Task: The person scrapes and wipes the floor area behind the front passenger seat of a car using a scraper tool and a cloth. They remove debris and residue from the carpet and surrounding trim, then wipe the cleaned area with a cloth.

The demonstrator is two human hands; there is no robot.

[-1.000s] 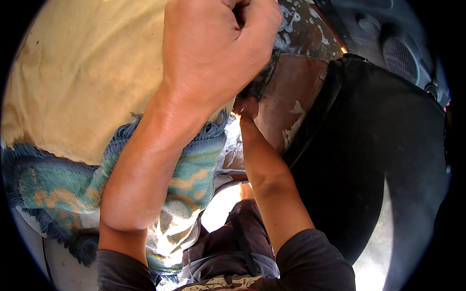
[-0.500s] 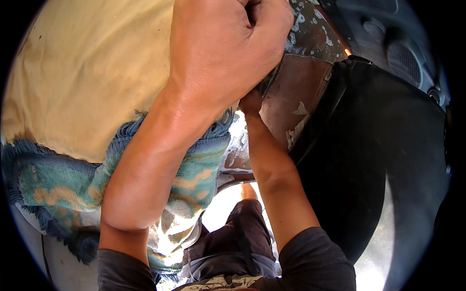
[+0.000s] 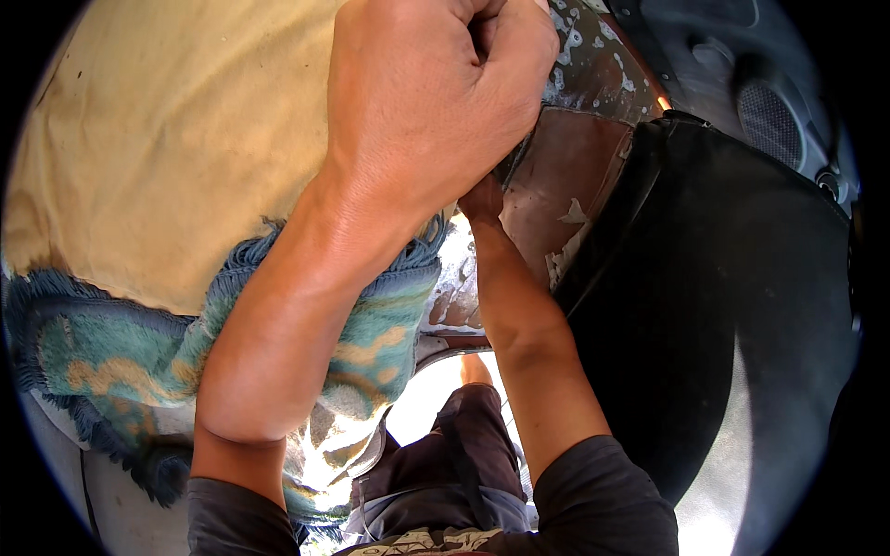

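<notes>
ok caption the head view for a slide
Left hand large in the foreground, right hand partly hidden behind it, between tan cloth and peeling brown panel.

Left hand [image 3: 443,83] curled over tan cloth [image 3: 176,139]. Right hand [image 3: 482,199] by peeling brown panel [image 3: 564,171], partly hidden. Fringed teal blanket [image 3: 120,357] below left forearm [image 3: 287,315].

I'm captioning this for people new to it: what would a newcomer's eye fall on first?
Most likely the left hand, looming large at top centre, with the right hand much smaller below it, beside a worn brown panel. Next, perhaps the tan cloth filling the upper left, the fringed blue-green blanket below it, and the big black panel at right.
</notes>
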